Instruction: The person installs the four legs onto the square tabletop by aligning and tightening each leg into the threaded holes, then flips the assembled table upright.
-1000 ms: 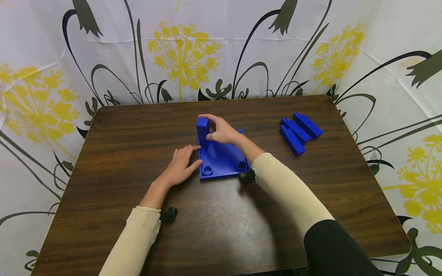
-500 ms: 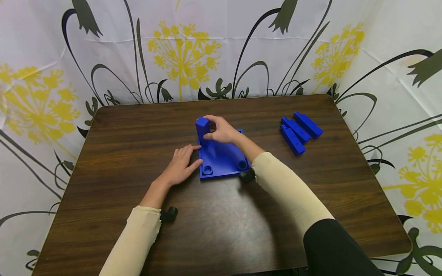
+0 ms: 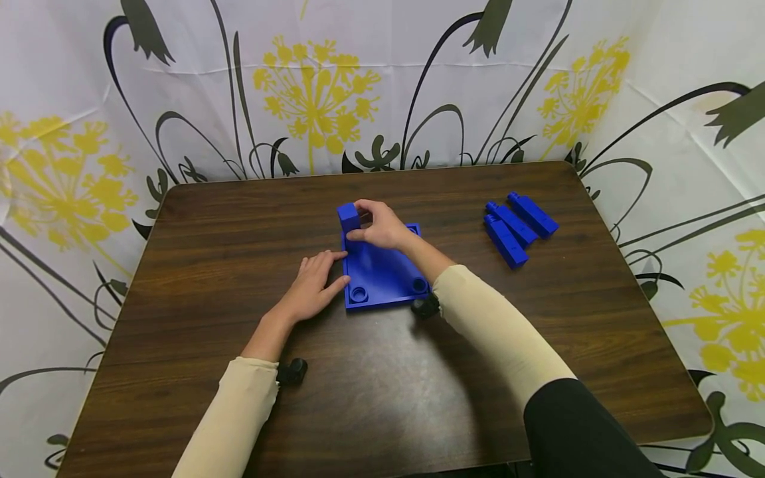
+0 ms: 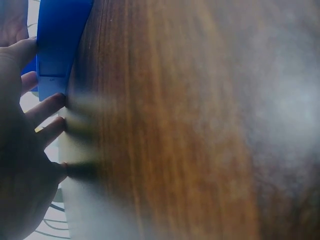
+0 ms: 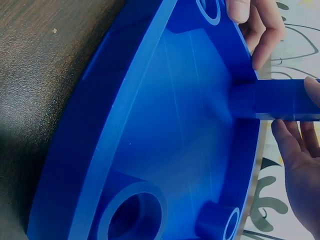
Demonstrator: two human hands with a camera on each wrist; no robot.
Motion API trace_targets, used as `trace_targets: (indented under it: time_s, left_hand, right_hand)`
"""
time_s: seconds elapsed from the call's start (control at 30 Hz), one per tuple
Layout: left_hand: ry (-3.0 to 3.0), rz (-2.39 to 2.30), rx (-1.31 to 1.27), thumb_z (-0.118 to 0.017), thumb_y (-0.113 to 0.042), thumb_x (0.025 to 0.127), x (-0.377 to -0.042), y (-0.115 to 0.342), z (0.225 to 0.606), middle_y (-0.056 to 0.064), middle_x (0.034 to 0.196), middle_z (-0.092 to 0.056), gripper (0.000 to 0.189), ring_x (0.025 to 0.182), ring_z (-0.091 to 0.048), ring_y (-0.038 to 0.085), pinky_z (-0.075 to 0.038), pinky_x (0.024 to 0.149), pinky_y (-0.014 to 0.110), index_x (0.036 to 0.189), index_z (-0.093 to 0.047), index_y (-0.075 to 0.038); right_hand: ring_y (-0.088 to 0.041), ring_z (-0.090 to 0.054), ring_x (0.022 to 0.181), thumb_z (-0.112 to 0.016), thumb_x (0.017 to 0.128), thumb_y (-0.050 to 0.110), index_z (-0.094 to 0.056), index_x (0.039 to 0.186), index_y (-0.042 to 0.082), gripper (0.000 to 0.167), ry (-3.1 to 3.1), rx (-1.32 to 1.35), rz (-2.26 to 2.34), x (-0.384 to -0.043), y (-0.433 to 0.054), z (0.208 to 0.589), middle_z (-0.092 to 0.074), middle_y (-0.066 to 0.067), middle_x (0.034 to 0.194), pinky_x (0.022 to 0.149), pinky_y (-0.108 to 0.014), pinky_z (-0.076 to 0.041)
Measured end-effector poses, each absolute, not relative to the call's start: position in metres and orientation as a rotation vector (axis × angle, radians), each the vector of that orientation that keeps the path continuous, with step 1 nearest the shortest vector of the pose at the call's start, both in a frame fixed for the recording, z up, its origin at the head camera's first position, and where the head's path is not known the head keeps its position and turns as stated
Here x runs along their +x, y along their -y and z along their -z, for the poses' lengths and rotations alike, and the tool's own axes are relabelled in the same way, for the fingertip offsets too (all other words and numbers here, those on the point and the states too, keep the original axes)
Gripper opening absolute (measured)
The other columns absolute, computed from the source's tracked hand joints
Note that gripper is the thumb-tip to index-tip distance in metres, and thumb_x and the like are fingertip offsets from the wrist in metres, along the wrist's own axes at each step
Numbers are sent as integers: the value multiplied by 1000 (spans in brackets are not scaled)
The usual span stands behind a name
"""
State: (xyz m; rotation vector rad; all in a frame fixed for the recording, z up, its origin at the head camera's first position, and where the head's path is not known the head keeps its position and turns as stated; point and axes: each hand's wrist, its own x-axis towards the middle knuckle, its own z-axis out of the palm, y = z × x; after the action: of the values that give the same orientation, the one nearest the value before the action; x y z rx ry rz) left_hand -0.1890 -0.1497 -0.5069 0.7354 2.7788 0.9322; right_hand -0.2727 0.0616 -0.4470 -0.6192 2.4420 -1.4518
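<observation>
A blue square plate (image 3: 382, 275) with a raised rim and round corner sockets (image 5: 132, 217) lies on the table. At its far left corner a blue square-sided leg (image 3: 348, 218) stands upright; the right wrist view shows the leg (image 5: 280, 97) meeting that corner. My right hand (image 3: 384, 227) grips this leg between thumb and fingers near its upper part. My left hand (image 3: 307, 289) rests by the plate's left side, fingers extended, with thumb and index finger touching the rim. In the left wrist view, the left hand (image 4: 30, 145) reaches along the plate's outer wall (image 4: 57, 50).
Three more blue legs (image 3: 506, 241) with narrow pegged ends lie together at the back right of the brown wooden table (image 3: 227, 265). A flower-printed curtain (image 3: 382, 86) hangs directly behind the table's far edge.
The gripped leg has turned a little on its axis, its top shifting slightly left. My right thumb has moved left with it. The left hand and the plate have stayed in place.
</observation>
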Motion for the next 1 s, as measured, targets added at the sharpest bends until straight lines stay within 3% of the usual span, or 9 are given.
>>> trace_targets:
  time_s: [0.33, 0.6, 0.77, 0.87, 1.0]
  left_hand:
    - [-2790, -938, 756, -53, -38, 101, -191, 149, 509, 13, 148, -40, 56, 141, -28, 33, -7, 110, 65, 148, -38, -12]
    - [-2788, -931, 749, -54, -36, 101, -189, 149, 508, 16, 150, -38, 56, 142, -26, 35, -6, 110, 66, 148, -37, -11]
    - [-2792, -932, 751, -54, -36, 101, -189, 149, 507, 16, 150, -38, 55, 142, -26, 35, -6, 110, 65, 148, -38, -11]
    - [-2793, -931, 753, -53, -37, 101, -188, 149, 507, 15, 149, -39, 55, 141, -27, 34, -6, 110, 65, 148, -38, -11]
    - [-2789, -935, 758, -53, -37, 101, -189, 149, 507, 15, 149, -39, 56, 141, -27, 34, -6, 111, 64, 148, -38, -11]
  right_hand:
    - [-21, -63, 104, -83, 80, 18, -62, 112, 7, 40, -2578, -546, 1371, -272, -59, 446, -66, -7, 108, 92, -31, -47]
    - [-20, -62, 101, -83, 80, 22, -59, 116, 8, 45, -2672, -531, 1281, -269, -54, 446, -66, -7, 107, 90, -33, -46]
    - [-21, -60, 107, -81, 82, 24, -56, 126, 9, 53, -2646, -553, 1238, -267, -54, 445, -64, -8, 117, 94, -36, -45]
    - [-22, -56, 114, -78, 85, 19, -50, 137, 10, 60, -2590, -580, 1245, -267, -54, 442, -61, -9, 125, 98, -38, -42]
    - [-24, -52, 123, -67, 86, -1, -44, 145, 11, 65, -2422, -631, 1383, -267, -56, 440, -55, -13, 135, 102, -40, -41]
